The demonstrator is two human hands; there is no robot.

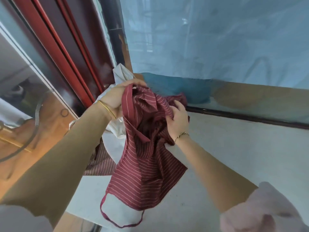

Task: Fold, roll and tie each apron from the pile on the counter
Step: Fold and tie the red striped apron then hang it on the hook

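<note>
Head view, single frame. Left hand [117, 97]: fingers [136, 83] curled over the bunched top edge of a maroon cotton apron with thin white stripes [147, 173], thumb side hidden in the folds; firm hold, raised above the counter. Right hand [178, 120]: fingers [177, 104] bent and dug into the gathered middle of the same apron, gripping the fabric just right of the left hand. Thin gold bangle [107, 108] on the left wrist; braided gold-and-dark bracelet [182, 135] on the right wrist. Apron body hangs crumpled from both hands, lower part draped down onto the pale grey counter top [234, 156]; narrow maroon strap loop [121, 221] lies at the near counter edge. Behind the left hand, a crumpled white cloth [117, 129] sits piled against the corner; under it, partly covered, a brown striped fabric [102, 163] lies flat on the counter. Pink sleeve [267, 211] pushed up on the right forearm. Large glass pane [217, 39] stands along the far side of the counter; dark red frame [66, 47] runs up the left.
</note>
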